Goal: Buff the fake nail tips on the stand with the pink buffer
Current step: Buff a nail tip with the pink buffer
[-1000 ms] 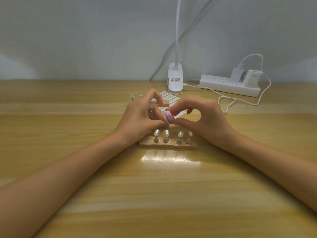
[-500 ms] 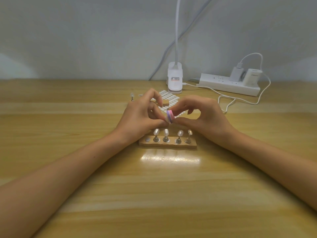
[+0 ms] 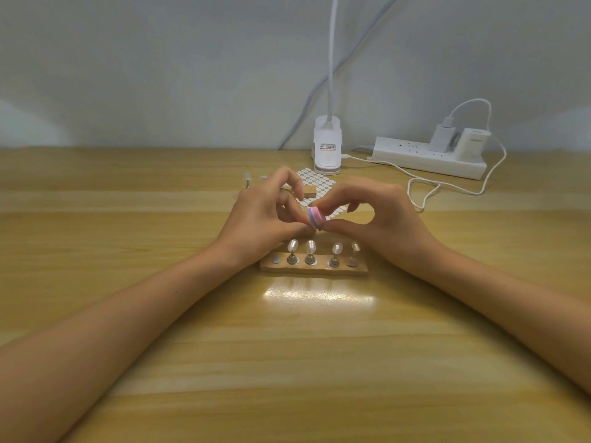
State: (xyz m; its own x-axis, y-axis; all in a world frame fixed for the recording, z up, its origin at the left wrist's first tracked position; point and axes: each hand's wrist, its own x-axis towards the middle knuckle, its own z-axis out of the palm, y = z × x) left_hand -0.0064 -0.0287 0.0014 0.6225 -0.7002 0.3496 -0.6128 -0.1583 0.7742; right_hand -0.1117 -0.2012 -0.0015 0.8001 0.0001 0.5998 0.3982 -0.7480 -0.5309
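The pink buffer (image 3: 316, 219) is pinched by the right hand (image 3: 377, 219), thumb below and forefinger above, the other fingers being curled loosely behind. It is held on edge, above the table (image 3: 160, 314) and just above the far side of the stand (image 3: 313, 269). The left hand (image 3: 265, 219) is curled, with its fingertips brought against the buffer's left face; whether anything is pinched between them cannot be told, as that spot is hidden.

The stand, a low wooden block, is set flat on the table between the two wrists. Four fake nail tips (image 3: 310, 246) are carried upright on metal holders in a row along it. At its left end only a white disc (image 3: 275, 259) is seen.

Beyond the hands a sheet of white oval stickers (image 3: 315, 179) is laid flat, with a small wooden block (image 3: 309, 190) on it. A single holder (image 3: 247, 180) is stood to the left of the sheet. At the wall a white lamp clip (image 3: 327, 148) and a power strip (image 3: 428, 158) with two plugs are noted, a white cable (image 3: 425, 193) being looped in front.
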